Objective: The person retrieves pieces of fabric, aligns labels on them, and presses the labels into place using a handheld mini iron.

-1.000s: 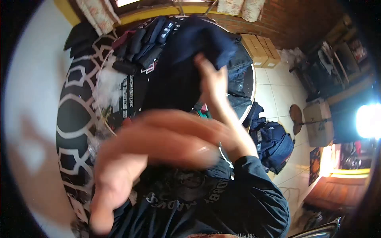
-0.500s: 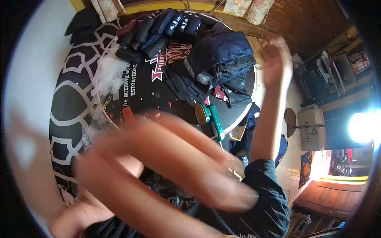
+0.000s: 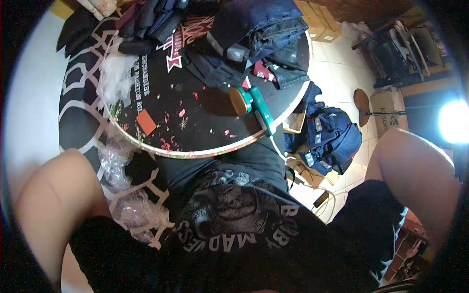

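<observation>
Neither of my hands shows in the head view. My left arm [image 3: 61,195] is bent at the left edge and my right arm [image 3: 415,171] is bent at the right edge, both running out of the picture. Before me is a round black table [image 3: 166,129] with white lettering and a pale rim. A green handheld tool [image 3: 263,112] with a tan oval head and a white cord lies near its right edge. An orange-red square piece [image 3: 145,122] lies near the front left, among pink and green scraps.
Folded dark jeans [image 3: 264,29] and rolled dark garments [image 3: 161,19] cover the table's far side. Clear plastic wrap [image 3: 139,212] lies at the left. More jeans [image 3: 332,134] are heaped at the lower right, near cords. A bright lamp [image 3: 454,122] shines at far right.
Blurred arms crossed the view and one hand was raised at the right. Now the hands are out of sight, the arms bent at both sides, and the table sits higher in view.
</observation>
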